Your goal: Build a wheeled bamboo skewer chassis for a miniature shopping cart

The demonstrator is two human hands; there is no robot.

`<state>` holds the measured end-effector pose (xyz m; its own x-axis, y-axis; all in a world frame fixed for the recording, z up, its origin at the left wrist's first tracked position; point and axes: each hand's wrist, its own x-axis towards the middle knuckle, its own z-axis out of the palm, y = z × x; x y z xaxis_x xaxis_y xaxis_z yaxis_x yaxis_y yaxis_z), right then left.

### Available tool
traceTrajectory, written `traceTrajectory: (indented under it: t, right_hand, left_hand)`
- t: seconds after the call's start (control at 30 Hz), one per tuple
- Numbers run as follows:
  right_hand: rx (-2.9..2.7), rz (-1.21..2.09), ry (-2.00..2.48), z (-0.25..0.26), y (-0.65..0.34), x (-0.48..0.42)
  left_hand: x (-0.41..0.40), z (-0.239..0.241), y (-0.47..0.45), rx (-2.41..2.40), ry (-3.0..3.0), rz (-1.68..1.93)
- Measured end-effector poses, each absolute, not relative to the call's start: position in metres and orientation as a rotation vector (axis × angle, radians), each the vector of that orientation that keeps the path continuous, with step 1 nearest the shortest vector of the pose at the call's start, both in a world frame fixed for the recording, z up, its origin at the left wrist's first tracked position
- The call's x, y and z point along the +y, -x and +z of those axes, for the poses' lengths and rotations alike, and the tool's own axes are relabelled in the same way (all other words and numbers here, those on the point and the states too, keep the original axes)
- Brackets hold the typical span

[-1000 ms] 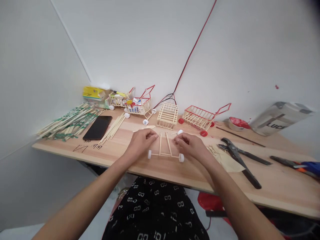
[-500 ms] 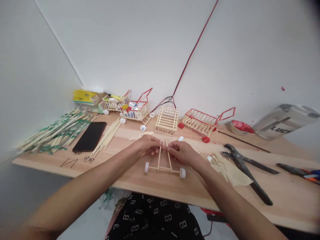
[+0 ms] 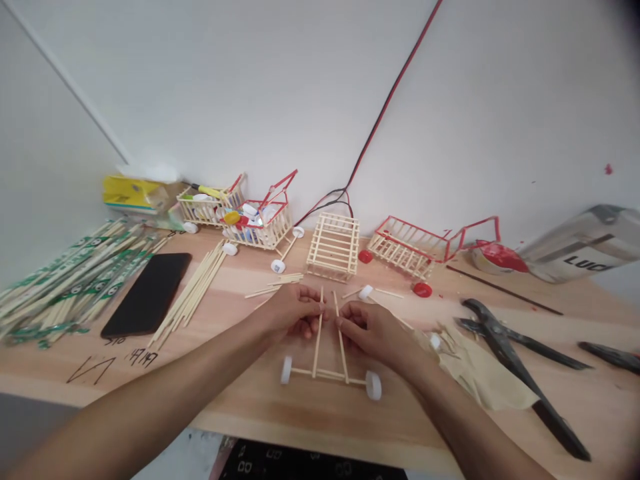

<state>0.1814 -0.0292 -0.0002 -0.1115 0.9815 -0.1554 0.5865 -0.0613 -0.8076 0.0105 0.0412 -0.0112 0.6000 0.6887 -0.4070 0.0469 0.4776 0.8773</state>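
Observation:
Between my hands stands a small frame of wooden sticks (image 3: 318, 343), its two long sticks running away from me. At the near end these join an axle stick with a white bottle cap (image 3: 373, 385) at the right and another white cap (image 3: 286, 370) at the left. My left hand (image 3: 300, 310) is closed, its fingers pinching the far part of the left stick. My right hand (image 3: 363, 327) is closed too, thumb and fingertips on the right stick. Just beyond them sits a slatted stick basket (image 3: 333, 245).
Behind are a stick cart filled with caps (image 3: 260, 227) and a red-rimmed cart (image 3: 405, 247). Loose sticks (image 3: 193, 293), a phone (image 3: 147, 293) and wrapped chopsticks (image 3: 75, 273) lie left. Pliers (image 3: 520, 380), sandpaper (image 3: 480, 373) and a red paint tub (image 3: 497, 257) are right.
The view has moved closer and tilted up a little, so things on the table appear larger. Both hands keep their hold on the two long sticks.

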Motion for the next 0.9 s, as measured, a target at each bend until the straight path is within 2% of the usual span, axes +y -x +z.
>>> traceTrajectory:
  t: [0.2,0.47,0.9]
  right_hand:
    - [-1.591,1.192,1.640,-0.005,-0.180,-0.030]
    - [-1.576,1.186,1.622,-0.009,-0.182,-0.033]
    - [-1.759,0.546,1.851,-0.004,-0.195,-0.035]
  left_hand:
    - [0.041,-0.011,-0.010,0.845,-0.997,0.463]
    - [0.043,-0.007,-0.010,0.842,-0.991,0.373]
    - [0.048,-0.010,-0.002,0.846,-1.009,0.324]
